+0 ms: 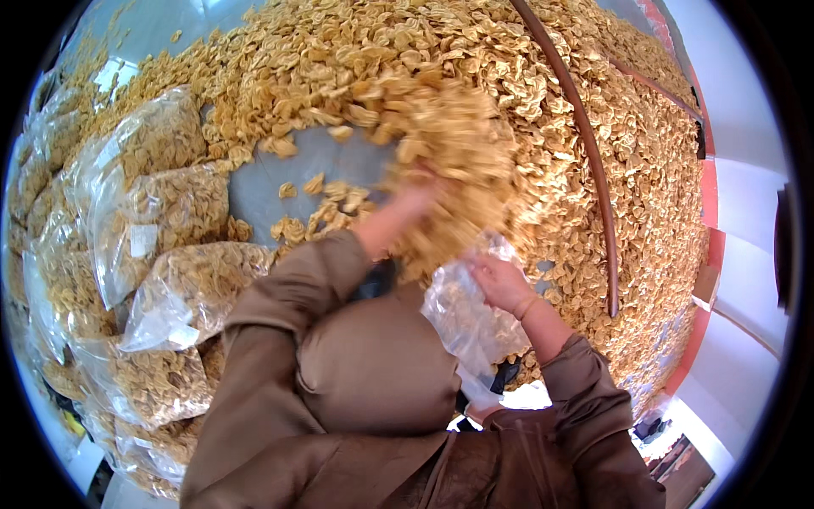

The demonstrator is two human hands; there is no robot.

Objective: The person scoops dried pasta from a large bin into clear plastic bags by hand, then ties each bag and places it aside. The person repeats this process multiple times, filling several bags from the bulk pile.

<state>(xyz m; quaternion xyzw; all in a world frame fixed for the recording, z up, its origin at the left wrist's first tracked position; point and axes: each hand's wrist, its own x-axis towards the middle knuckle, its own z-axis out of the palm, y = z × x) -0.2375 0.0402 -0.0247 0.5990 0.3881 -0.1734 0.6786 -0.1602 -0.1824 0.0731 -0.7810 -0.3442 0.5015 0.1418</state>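
Observation:
A large heap of thin, wrinkled, golden-brown dried pieces (632, 187) spreads around me. My left hand (424, 191) is among them at the heap's near edge, smeared by motion, with its fingers indistinct. Blurred loose pieces (462, 161) surround that hand, between it and the mouth of a clear plastic bag (475, 318). My right hand (504, 284) has its fingers closed on the bag's rim. The bag hangs beside my bent knee, crumpled. How much lies inside it I cannot make out.
Several clear bags filled with the same pieces (182, 208) are stacked at the left. A long dark-brown rod (594, 165) lies across the heap at the right. Grey floor (339, 157) shows through a gap in front of me. A white wall (750, 212) with a red base borders the right.

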